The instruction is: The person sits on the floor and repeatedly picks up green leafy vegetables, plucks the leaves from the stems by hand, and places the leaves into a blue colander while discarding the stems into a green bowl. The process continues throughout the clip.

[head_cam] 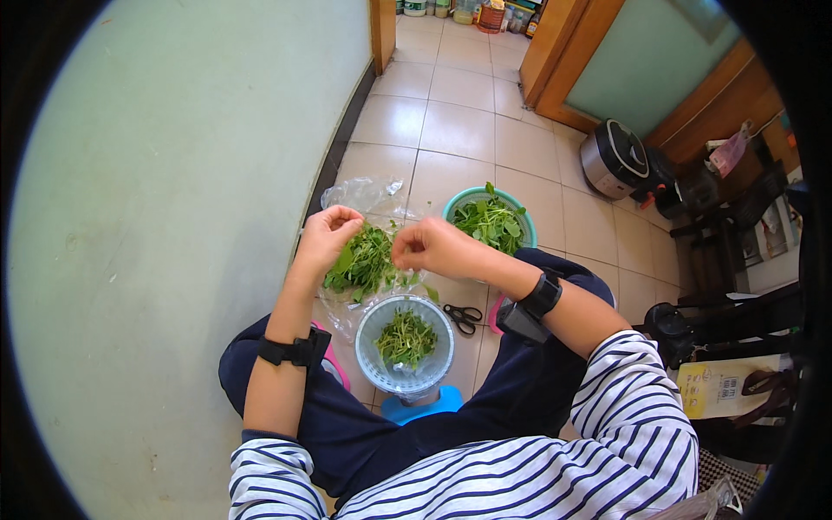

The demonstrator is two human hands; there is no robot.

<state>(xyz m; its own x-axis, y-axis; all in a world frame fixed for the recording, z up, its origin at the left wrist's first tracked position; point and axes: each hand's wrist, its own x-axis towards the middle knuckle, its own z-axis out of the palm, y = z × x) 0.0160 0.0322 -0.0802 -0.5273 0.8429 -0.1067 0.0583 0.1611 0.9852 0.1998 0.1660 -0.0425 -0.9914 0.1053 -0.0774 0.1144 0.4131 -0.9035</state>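
Note:
My left hand (328, 239) is over the left side of a pile of leafy greens (367, 263), thumb and forefinger pinched together. A broad green leaf (342, 260) shows just under it; whether the fingers grip its stem is hidden. Over the pile's right side, my right hand (439, 247) is blurred, its fingers curled towards the thumb, and I cannot make out anything in them. The pile lies on a clear plastic bag (367, 194) on the floor. Nearer me stands a pale blue plastic basket (367, 325), lined with clear plastic, holding plucked stems and leaves (406, 339).
A green colander (532, 224) of leafy greens (491, 221) sits beyond my right forearm. Black-handled scissors (463, 317) lie right of the basket. A blue plastic object (422, 409) is between my legs. The wall (195, 162) rises at left; a rice cooker (614, 159) stands at right.

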